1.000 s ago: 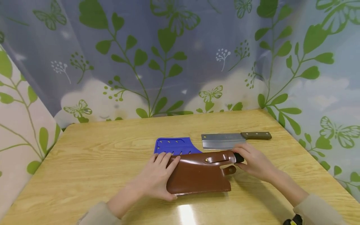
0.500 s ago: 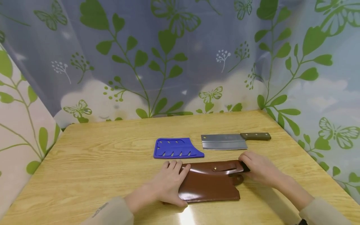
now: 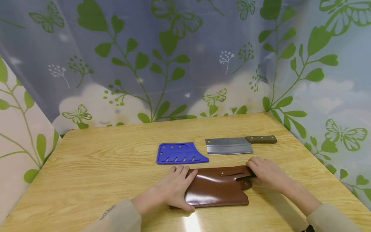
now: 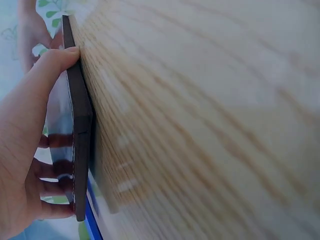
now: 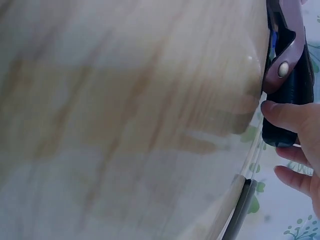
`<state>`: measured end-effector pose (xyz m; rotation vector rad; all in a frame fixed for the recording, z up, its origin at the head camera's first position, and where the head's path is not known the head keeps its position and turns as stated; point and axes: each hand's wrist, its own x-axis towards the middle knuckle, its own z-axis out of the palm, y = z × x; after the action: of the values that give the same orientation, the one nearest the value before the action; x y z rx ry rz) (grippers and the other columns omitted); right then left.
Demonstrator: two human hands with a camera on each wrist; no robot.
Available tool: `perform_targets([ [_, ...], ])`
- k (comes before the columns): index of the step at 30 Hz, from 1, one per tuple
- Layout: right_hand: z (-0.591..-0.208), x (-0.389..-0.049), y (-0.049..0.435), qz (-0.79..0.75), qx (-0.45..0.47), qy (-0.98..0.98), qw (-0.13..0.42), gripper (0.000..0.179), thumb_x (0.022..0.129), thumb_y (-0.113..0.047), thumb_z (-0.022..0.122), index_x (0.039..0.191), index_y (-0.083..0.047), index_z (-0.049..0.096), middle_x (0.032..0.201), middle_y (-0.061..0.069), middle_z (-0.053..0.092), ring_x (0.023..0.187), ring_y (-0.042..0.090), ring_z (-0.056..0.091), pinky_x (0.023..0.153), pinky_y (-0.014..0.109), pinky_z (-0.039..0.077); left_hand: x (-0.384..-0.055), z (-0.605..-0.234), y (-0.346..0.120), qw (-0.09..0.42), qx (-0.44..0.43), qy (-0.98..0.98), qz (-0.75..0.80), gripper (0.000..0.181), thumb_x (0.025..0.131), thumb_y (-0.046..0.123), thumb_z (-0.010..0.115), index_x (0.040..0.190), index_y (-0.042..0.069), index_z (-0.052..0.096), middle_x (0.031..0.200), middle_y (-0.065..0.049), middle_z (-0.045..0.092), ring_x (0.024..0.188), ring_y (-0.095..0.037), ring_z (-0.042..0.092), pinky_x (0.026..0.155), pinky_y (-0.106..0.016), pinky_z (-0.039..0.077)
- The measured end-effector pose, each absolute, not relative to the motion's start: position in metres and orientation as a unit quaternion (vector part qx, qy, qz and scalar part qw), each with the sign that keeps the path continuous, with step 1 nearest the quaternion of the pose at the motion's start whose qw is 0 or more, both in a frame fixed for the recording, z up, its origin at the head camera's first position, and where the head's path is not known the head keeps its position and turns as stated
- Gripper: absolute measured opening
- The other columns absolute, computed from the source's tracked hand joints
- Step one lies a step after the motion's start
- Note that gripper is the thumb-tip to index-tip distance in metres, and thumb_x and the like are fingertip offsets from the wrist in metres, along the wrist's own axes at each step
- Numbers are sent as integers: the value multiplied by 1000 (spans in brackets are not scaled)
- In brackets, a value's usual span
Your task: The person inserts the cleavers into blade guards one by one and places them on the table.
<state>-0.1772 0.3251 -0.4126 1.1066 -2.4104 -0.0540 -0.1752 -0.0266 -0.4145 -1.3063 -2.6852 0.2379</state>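
Observation:
A brown leather sheath (image 3: 215, 191) lies near the front of the table. My left hand (image 3: 176, 187) grips its left end, thumb on the near edge and fingers over the far edge. At the sheath's right end, my right hand (image 3: 268, 172) holds a black handle (image 5: 282, 127) between thumb and fingers. The handle sticks out of the sheath; whatever blade is inside stays hidden. Beside it the right wrist view shows a strap (image 5: 287, 60) with a metal snap. Behind the sheath lie a blue slotted blade guard (image 3: 182, 154) and a cleaver (image 3: 229, 146) with an olive-brown handle.
The wood-grain table (image 3: 95, 174) extends to the left and behind the blade guard. A leaf-and-butterfly patterned curtain (image 3: 185, 71) hangs along the back and both sides of the table.
Both hands have brought the sheath toward me and slightly right, uncovering the whole blue blade guard. A dark gap now shows by the handle at the sheath's mouth.

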Motion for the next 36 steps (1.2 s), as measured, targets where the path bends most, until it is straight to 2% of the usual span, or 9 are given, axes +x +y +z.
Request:
perform_targets([
  [7,-408,-176,324,-3,380,-903,198,39,64,-16,82,90,-9,55,83,-1,49,69,13,48,56,30,43,-177,-411,-28,21,-425,-902,71,114,62,82,54,147,9,29,134,-15,43,119,-27,43,95,-42,39],
  [13,-399,-178,332,7,381,-911,158,35,68,-24,80,93,-10,61,83,-4,51,69,11,48,57,28,42,-179,-407,-38,-29,-405,-914,20,114,66,82,51,149,10,22,148,-22,28,134,-37,30,106,-52,28],
  [17,-391,-179,342,-1,367,-920,138,36,75,-33,74,99,-7,65,89,0,58,77,17,57,65,35,49,-187,-400,-49,-6,-386,-922,4,108,71,79,49,148,7,24,148,-21,28,134,-40,29,106,-56,26],
  [21,-382,-183,350,2,323,-936,139,32,81,-31,71,100,-5,67,91,5,61,81,23,61,70,40,51,-197,-391,-62,18,-361,-932,-5,103,75,73,52,147,6,25,146,-20,34,132,-39,33,104,-58,28],
  [26,-375,-196,361,-1,280,-946,166,27,79,-19,72,98,-1,65,89,9,60,80,27,59,69,43,50,-214,-387,-75,50,-344,-937,-20,97,76,65,59,145,4,30,142,-21,39,130,-39,35,102,-59,29],
  [30,-376,-209,371,-12,264,-948,180,30,77,-16,73,99,1,63,89,12,60,80,30,58,69,45,49,-229,-389,-85,63,-322,-944,-17,95,75,61,64,144,2,33,140,-23,41,129,-40,37,103,-59,28],
  [36,-380,-228,384,-24,245,-947,205,38,74,-14,76,102,4,60,91,18,59,83,37,57,69,50,46,-253,-397,-94,43,-290,-956,-14,99,72,60,67,144,2,31,140,-23,39,130,-41,34,105,-58,26],
])
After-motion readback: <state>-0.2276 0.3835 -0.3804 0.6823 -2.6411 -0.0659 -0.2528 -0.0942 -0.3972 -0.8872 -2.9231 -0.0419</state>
